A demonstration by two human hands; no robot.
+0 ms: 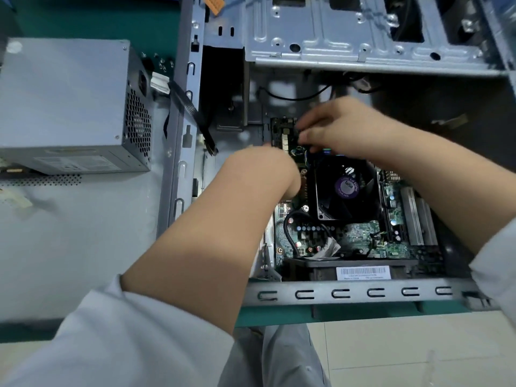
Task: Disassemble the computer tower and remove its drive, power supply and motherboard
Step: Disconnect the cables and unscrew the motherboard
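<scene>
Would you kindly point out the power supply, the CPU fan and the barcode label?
power supply [64,101]: head view, top panel.
CPU fan [346,187]: head view, purple hub sticker.
barcode label [362,272]: head view, label centre.

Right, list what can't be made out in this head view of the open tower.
- What the right hand pinches at the motherboard edge: hidden by its own curled, blurred fingers.
- The left hand fingers: tucked out of sight beyond its knuckles.
- The power supply label text: too small and blurred.
- The drive cage top: cut off by the upper edge.
- The fan sticker wording: mostly unreadable.
</scene>
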